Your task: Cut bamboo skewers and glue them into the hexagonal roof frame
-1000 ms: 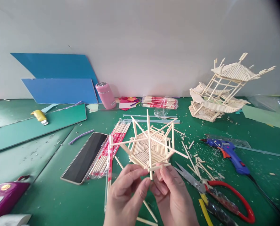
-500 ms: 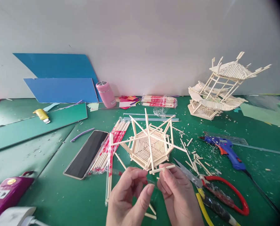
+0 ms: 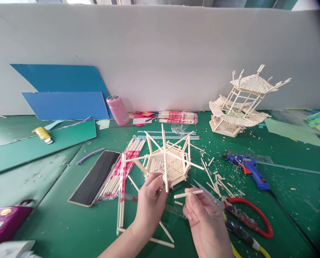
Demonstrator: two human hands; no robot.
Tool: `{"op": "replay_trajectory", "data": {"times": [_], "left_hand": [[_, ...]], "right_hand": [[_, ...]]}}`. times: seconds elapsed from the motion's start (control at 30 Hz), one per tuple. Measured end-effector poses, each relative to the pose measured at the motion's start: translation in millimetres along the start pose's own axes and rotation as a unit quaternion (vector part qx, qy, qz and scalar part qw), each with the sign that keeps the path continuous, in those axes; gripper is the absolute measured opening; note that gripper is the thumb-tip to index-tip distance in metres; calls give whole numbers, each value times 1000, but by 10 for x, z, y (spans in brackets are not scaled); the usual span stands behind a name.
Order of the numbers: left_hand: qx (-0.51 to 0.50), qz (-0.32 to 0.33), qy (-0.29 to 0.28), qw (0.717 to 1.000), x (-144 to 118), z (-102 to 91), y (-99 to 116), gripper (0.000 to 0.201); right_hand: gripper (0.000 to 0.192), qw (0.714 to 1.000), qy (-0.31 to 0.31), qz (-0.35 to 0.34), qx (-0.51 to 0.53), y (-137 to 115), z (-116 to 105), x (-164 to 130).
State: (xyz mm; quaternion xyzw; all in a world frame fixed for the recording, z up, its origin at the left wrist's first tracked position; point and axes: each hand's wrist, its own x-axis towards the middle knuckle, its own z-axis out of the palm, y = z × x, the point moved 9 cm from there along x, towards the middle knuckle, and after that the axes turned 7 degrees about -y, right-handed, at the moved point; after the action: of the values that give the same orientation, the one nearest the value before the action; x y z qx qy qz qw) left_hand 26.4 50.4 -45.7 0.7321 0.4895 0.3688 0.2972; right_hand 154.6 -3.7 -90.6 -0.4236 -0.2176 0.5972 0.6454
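Head view, looking down at a green table (image 3: 76, 229). Pinching a short stick (image 3: 180, 195) in the right hand (image 3: 205, 215), with thumb and index closed on it and the rest curled in. Holding it roughly level, just right of the tip of the near spoke (image 3: 165, 165) on the stick frame (image 3: 177, 172) mid-table, and apart from it. Seeing the left hand (image 3: 150, 193) right up at the frame's near edge, with fingers bent and close together by that spoke. Partly hidden there, so can't tell if actually gripping or just touching. Also spotting bagged sticks (image 3: 115, 177) and a phone (image 3: 95, 179) left of the frame, red-handled scissors (image 3: 246, 201) just right of the right hand, a blue glue gun (image 3: 254, 173) beyond, plus a tiered stick model (image 3: 238, 117) and pink bottle (image 3: 119, 111) at the back.
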Motion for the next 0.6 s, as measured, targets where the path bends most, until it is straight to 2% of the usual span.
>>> {"op": "replay_trajectory", "data": {"times": [0.2,0.33,0.37,0.4,0.47,0.53,0.6], "left_hand": [[16,-13,10,1000,186,-223,-143,12],[35,-37,53,997,45,-396,-220,26],[35,-50,60,996,-33,-412,-231,24],[25,-54,57,997,-115,-400,-219,15],[-52,-33,-8,998,-251,-231,-129,9],[-142,-12,-36,989,-350,-95,-9,22],[-179,0,-22,984,-382,-27,95,34]], "right_hand": [[21,1000,-1,8,-14,52,25,30],[20,1000,-7,22,-10,107,27,52],[19,1000,-8,27,-5,123,26,54],[19,999,-11,34,3,139,31,53],[18,998,-22,52,19,171,66,40],[21,995,-36,74,49,207,137,9],[22,988,-62,104,91,256,250,-33]]}}
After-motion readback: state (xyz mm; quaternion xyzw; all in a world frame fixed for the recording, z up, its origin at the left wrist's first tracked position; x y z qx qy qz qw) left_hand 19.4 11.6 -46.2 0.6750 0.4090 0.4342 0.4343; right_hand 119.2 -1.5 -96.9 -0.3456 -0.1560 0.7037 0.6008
